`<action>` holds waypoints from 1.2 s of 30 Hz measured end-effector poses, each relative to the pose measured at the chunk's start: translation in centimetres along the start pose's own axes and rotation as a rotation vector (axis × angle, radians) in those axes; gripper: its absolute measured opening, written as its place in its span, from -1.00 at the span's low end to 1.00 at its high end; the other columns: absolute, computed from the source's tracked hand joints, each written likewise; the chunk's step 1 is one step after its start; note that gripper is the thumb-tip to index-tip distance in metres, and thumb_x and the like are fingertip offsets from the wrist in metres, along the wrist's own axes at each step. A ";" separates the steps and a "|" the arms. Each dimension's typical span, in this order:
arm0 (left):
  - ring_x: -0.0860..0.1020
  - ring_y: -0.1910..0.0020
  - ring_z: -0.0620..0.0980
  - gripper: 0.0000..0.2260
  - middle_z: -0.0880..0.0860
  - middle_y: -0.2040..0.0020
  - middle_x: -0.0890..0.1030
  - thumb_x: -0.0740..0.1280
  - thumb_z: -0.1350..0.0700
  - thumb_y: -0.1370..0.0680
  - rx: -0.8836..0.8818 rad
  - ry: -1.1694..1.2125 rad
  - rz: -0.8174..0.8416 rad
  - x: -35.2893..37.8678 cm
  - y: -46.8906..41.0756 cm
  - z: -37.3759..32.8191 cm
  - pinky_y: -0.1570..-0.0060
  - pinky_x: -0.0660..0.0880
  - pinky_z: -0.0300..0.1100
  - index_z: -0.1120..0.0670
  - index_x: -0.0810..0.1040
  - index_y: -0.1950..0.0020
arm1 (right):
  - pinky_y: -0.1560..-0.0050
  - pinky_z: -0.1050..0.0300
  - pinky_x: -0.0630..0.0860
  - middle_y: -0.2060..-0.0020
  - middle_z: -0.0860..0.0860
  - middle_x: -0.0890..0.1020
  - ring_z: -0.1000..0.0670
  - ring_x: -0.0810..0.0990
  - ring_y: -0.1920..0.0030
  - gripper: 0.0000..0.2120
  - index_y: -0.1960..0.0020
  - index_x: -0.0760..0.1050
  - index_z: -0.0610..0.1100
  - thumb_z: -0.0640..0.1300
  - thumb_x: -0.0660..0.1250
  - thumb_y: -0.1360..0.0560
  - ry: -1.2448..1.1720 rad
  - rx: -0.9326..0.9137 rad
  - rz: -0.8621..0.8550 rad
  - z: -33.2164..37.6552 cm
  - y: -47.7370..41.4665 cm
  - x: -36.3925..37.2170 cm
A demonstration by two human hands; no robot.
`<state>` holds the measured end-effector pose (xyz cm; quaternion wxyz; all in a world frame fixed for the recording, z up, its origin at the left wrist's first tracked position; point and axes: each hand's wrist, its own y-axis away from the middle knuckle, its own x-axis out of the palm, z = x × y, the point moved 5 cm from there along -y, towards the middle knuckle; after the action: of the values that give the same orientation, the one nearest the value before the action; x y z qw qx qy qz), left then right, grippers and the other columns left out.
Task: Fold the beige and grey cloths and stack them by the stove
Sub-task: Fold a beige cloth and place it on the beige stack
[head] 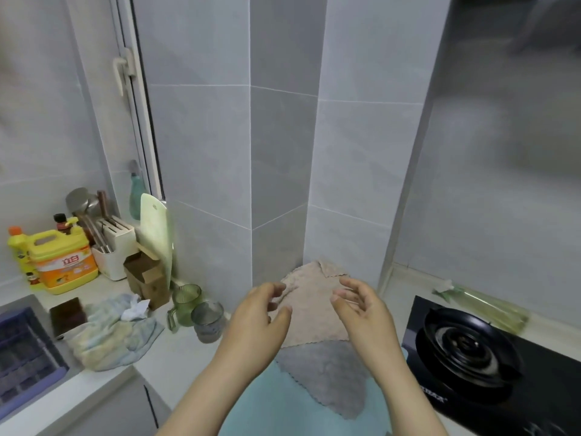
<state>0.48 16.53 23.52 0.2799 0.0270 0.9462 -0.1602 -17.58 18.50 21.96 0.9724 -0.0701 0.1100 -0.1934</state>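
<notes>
Far left of the stove (471, 350), at the counter's (182, 360) end, a blue crate (22, 350) sits low beside a yellow jug (63, 262). A white knife block (114, 247) stands next, then a pale board (155, 234) leaning on the wall with a brown box (147, 278) at its foot. Nearer the stove but well apart from it, a crumpled pale rag (116, 335) lies with a dark pad (69, 314) at its left edge, followed by a green cup (185, 305) and a grey cup (207, 320) touching or nearly so. Closer again, the left hand (261, 316) hovers with its fingers loosely curled and nothing in them; whether the blurred fingertips touch fabric cannot be told. Just left of the stove, the beige cloth (311, 316) lies spread flat in the wall corner, its far corner turned over. Its near edge overlaps the grey cloth (327, 369), which lies flat on a teal cloth (283, 404), and the grey cloth's right side reaches close to the stove's left edge. Above the beige cloth's stove-side edge, the right hand (361, 306) is also relaxed, fingers bent, palm facing the other hand, gripping nothing. Behind the stove, along the wall, a clear greenish bottle (490, 309) lies on its side.
</notes>
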 end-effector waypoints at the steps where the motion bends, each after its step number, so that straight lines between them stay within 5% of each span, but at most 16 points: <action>1: 0.49 -0.08 -0.21 -0.72 -0.14 -0.19 0.50 0.26 0.08 -0.56 0.009 -0.001 0.011 0.3 -0.9 0.4 -0.03 0.36 -0.35 -0.03 0.46 -0.27 | -0.18 0.18 0.49 -0.05 0.10 0.61 0.16 0.58 -0.06 -0.72 -0.23 0.48 0.00 -0.15 0.35 -0.53 -0.006 0.004 -0.016 -0.3 -0.7 0.2; 12: 0.50 -0.07 -0.16 -0.73 -0.09 -0.22 0.51 0.27 0.10 -0.56 0.054 0.010 0.162 3.6 -9.3 2.9 -0.06 0.42 -0.32 0.00 0.47 -0.26 | -0.12 0.23 0.48 -0.03 0.06 0.62 0.13 0.58 -0.05 -0.72 -0.22 0.48 -0.01 -0.18 0.35 -0.53 -0.019 0.100 -0.130 -3.7 -6.6 1.7; 20: 0.48 -0.05 -0.23 -0.72 -0.16 -0.20 0.49 0.26 0.11 -0.56 0.107 0.070 0.314 7.7 -13.5 6.0 0.15 0.36 -0.56 -0.03 0.45 -0.28 | 0.05 0.34 0.46 -0.02 0.07 0.61 0.14 0.59 -0.02 -0.74 -0.20 0.48 0.01 -0.18 0.35 -0.54 0.039 0.164 -0.282 -6.6 -8.0 1.9; 27: 0.48 -0.06 -0.26 -0.76 -0.22 -0.17 0.50 0.28 0.07 -0.55 0.123 0.099 0.467 12.6 -15.5 13.4 -0.16 0.48 -0.13 -0.15 0.46 -0.19 | 0.05 0.34 0.46 0.00 0.05 0.63 0.09 0.62 -0.01 -0.76 -0.13 0.50 0.05 -0.21 0.36 -0.52 0.057 0.215 -0.460 -13.5 -8.6 4.2; 36: 0.49 -0.11 -0.23 -0.73 -0.12 -0.16 0.51 0.29 0.14 -0.55 0.176 0.186 0.504 18.5 -14.9 22.3 0.06 0.37 -0.54 -0.05 0.48 -0.23 | -0.11 0.15 0.56 -0.01 0.07 0.63 0.12 0.61 0.02 -0.75 -0.17 0.52 0.01 -0.21 0.34 -0.53 0.112 0.214 -0.567 -22.8 -8.5 6.4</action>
<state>-5.63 -5.44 0.20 0.2196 0.3002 0.9137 -0.1638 -20.39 6.14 0.30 0.8738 0.0155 0.1185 -0.4713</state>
